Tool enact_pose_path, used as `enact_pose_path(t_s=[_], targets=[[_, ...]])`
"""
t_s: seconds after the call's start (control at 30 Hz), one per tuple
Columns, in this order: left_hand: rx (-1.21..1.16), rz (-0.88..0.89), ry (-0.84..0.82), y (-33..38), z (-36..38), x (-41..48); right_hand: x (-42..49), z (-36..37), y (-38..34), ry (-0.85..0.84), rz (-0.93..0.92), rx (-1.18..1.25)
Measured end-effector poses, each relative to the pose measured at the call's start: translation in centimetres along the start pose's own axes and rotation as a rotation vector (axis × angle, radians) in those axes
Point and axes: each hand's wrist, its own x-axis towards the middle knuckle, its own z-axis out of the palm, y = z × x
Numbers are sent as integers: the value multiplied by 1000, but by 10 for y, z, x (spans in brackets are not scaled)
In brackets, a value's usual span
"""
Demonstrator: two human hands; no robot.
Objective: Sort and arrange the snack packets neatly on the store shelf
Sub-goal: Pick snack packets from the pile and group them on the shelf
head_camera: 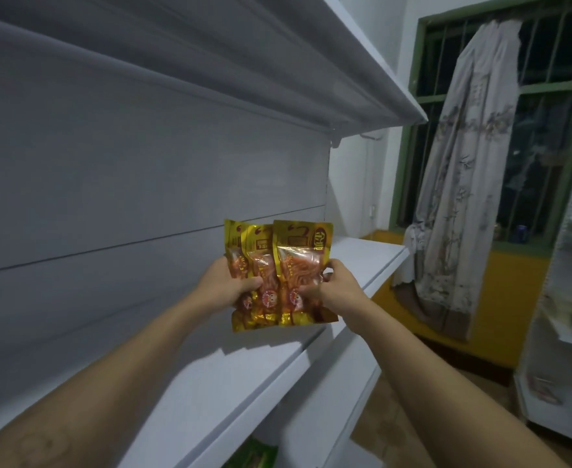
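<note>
Three gold snack packets [279, 244] with clear windows showing orange-red strips stand upright and fanned, just above the white shelf board [230, 376]. My left hand [225, 282] grips the left side of the bunch, thumb across the front. My right hand [333, 285] pinches the right edge of the front packet. The packets' lower edges hang near the shelf's front lip; whether they touch the board is unclear.
A white back panel [108, 197] rises behind the shelf and another shelf [362, 62] juts out overhead. A green packet [254, 454] peeks from the shelf below. To the right are a barred window with a curtain [463, 180] and a second white rack [568, 315].
</note>
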Motion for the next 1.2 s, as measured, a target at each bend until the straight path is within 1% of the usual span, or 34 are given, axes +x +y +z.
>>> enact_pose_path(t_s=[0.17,0.37,0.53,0.67,0.83,0.93,1.07,1.1,1.2], targets=[[30,-35,100,-7,-1,28,47,9,11,-73,-44,14],[154,-73,303,-25,-4,50,97,28,36,-280,-137,-23],[232,-187,452,-34,6,68,150,29,38,-490,-202,-58],[255,-249,567,-37,15,80,192,31,39,-594,-229,-85],[270,-308,712,-55,22,79,225,46,46,-700,-262,-190],[347,-403,725,-67,18,75,239,54,49,-729,-300,-276],[563,-546,668,-74,7,87,259,65,48,-804,-346,-412],[612,-595,641,-75,6,93,265,67,48,-812,-338,-444],[730,-779,595,-72,4,112,282,68,47,-878,-222,-513]])
